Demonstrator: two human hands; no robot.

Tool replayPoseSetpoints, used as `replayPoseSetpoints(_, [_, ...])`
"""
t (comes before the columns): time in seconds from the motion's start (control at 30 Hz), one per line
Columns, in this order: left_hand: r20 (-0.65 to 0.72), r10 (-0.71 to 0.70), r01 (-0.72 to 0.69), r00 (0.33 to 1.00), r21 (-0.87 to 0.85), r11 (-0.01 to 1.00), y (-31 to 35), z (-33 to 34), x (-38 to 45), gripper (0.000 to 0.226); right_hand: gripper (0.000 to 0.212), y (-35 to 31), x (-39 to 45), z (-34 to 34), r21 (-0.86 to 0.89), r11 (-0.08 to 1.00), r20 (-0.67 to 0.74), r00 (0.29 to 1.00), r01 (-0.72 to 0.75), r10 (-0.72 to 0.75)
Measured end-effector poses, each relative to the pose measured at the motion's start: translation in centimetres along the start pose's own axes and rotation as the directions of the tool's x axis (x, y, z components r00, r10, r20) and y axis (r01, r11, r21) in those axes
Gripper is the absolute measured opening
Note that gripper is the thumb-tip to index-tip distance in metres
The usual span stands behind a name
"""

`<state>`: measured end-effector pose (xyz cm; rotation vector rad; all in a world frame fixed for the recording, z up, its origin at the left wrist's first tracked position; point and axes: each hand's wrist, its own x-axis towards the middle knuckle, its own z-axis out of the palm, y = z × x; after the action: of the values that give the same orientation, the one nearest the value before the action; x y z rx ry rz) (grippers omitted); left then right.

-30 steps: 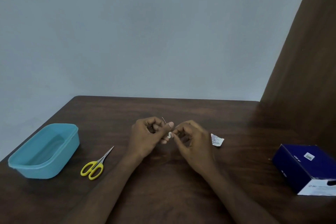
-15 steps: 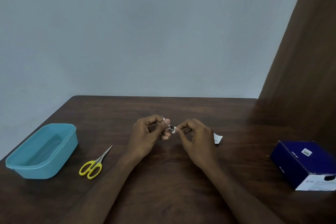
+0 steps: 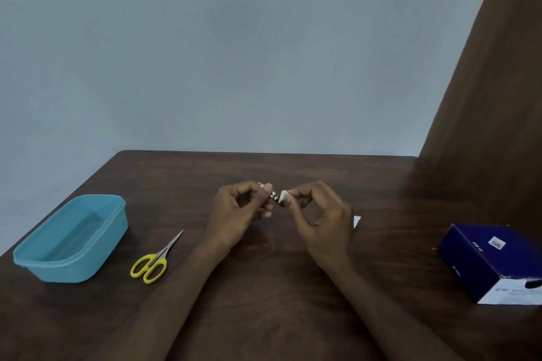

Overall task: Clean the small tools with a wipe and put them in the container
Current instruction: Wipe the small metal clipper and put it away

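My left hand pinches a small metal tool, likely a nail clipper, above the middle of the table; most of it is hidden by my fingers. My right hand pinches a small white wipe against the tool's right end. Yellow-handled scissors lie on the table to the left, tips pointing away from me. The light blue plastic container stands at the far left and looks empty.
A torn white wipe packet peeks out behind my right hand. A dark blue box sits at the right edge. The dark wooden table meets a brown panel on the right.
The wipe in my right hand has slid along the tool, whose metal end now shows between the hands. The view has shifted slightly.
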<state>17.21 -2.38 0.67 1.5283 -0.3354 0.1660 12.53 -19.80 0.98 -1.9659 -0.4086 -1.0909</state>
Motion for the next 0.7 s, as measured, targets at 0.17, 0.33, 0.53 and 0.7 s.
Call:
replayPoseSetpoints(0.17, [0.032, -0.062, 0.064, 0.998, -0.083, 0.994, 0.0, 0.0, 0.1, 0.032, 0.012, 1.6, -0.2, 1.0, -0.130, 0.991, 0.093, 0.995, -0.011, 0.023])
replayPoseSetpoints(0.33, [0.027, -0.097, 0.100, 0.995, -0.152, 0.983, 0.0, 0.0, 0.3, 0.032, 0.016, 1.9, 0.0, 0.6, -0.136, 0.982, 0.060, 0.988, -0.133, 0.142])
replayPoseSetpoints(0.53, [-0.002, -0.112, 0.110, 0.994, -0.155, 0.982, -0.1, 0.0, 0.4, 0.028, 0.016, 2.0, -0.5, 1.2, -0.189, 0.981, 0.177, 0.981, -0.049, 0.084])
replayPoseSetpoints(0.7, [-0.018, -0.107, 0.103, 0.994, -0.165, 0.981, -0.1, 0.1, 0.4, 0.028, 0.017, 1.7, 0.3, 0.0, -0.157, 0.975, -0.035, 0.988, -0.157, 0.153])
